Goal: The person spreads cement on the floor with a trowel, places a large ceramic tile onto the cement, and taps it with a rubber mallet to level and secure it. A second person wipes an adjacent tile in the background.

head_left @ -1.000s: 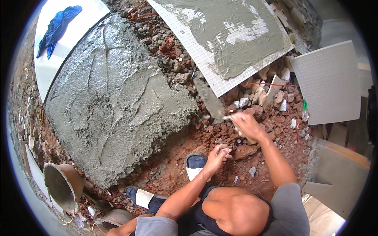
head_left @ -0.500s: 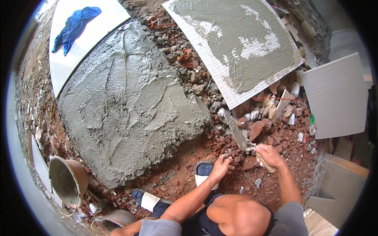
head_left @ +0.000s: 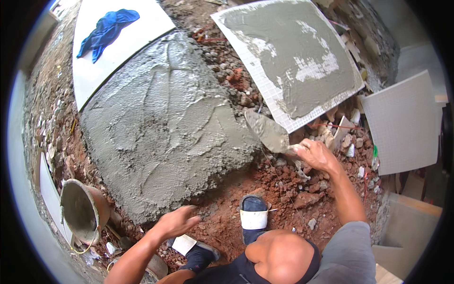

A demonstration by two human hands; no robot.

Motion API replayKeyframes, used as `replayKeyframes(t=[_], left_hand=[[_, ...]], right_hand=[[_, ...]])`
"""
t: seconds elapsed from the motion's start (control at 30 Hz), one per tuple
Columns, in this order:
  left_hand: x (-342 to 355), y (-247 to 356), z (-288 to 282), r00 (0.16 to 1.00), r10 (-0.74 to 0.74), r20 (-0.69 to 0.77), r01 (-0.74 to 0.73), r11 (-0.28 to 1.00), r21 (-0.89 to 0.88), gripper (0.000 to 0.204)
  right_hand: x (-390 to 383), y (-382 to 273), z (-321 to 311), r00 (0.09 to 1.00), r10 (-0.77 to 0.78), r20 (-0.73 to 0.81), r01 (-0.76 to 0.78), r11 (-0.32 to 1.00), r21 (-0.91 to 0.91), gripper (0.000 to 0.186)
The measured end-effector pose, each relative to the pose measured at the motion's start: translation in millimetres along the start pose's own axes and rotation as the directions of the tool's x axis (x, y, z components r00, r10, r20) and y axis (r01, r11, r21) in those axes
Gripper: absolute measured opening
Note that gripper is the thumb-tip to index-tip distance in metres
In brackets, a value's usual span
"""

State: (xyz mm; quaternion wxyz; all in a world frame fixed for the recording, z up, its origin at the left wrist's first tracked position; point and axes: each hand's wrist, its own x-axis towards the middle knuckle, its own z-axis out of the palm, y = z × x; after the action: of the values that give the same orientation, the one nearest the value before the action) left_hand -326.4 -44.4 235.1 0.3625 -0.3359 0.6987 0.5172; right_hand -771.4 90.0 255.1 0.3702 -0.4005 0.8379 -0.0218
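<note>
My right hand [head_left: 316, 154] is closed around the handle of a trowel [head_left: 267, 131]. The trowel's broad blade, smeared with grey mortar, hangs by the right edge of the wet mortar bed [head_left: 165, 123], close to the lower corner of a mortar-coated tile [head_left: 279, 52]. Ridges and rough patches mark the bed's surface. My left hand [head_left: 177, 221] is empty, its fingers stretched out, just off the near edge of the bed. A thin string [head_left: 279, 177] runs across the soil below the trowel.
A white tile [head_left: 123, 47] bearing a blue cloth [head_left: 108, 32] adjoins the bed at far left. Mortar buckets [head_left: 101, 208] stand at lower left. Another tile [head_left: 402, 125] leans at the right. Reddish rubble [head_left: 317, 184] surrounds my shoes [head_left: 254, 206].
My left hand has swung left and down, away from the right hand, and its fingers have opened. My right hand has moved up and left, turning the trowel blade flatter toward the mortar bed.
</note>
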Motion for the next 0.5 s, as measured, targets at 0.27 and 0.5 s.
replayKeyframes(t=[0.27, 0.5], left_hand=[[-160.4, -114.2, 65.5, 0.796, -0.133, -0.591, -0.231, 0.835, -0.499, 0.049], [-116.2, -152.1, 207.0, 0.744, -0.442, -0.501, -0.52, 0.089, -0.85, 0.043]], right_hand=[[-47.8, -200.0, 0.6, 0.685, -0.703, 0.189, 0.728, 0.651, -0.215, 0.033], [-147.8, -466.3, 135.2, 0.16, -0.828, 0.537, 0.976, 0.053, -0.209, 0.029]])
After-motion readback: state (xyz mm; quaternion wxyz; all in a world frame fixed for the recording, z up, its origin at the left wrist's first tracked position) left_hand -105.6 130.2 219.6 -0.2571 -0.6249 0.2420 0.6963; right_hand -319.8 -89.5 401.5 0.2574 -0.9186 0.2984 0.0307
